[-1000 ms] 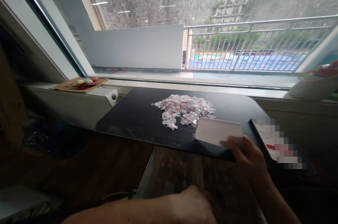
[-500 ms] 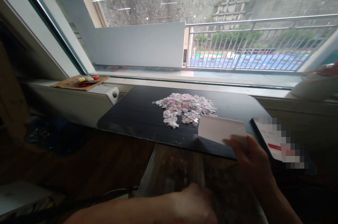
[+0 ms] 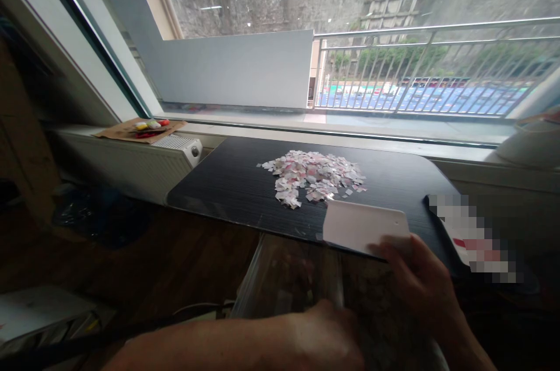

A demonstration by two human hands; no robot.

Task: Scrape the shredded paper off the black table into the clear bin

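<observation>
My right hand (image 3: 422,283) grips a flat white plastic scraper (image 3: 363,225) whose edge rests on the black tabletop (image 3: 227,184) near its front edge. Just beyond the scraper lies a pile of small pink and white paper scraps (image 3: 315,175). My left hand (image 3: 324,336) is closed on the rim of a clear plastic container (image 3: 284,277) held below the table's front edge; the fingers are mostly hidden.
A white radiator (image 3: 175,152) stands left of the table, with a cardboard piece holding small coloured items (image 3: 144,128) on the sill. A blurred printed sheet (image 3: 472,237) lies at the table's right. A white rounded object (image 3: 529,143) sits on the right sill. Window and railing behind.
The scraper and my right hand have drawn back slightly from the scrap pile toward the table's front edge. My view has shifted a little to the left.
</observation>
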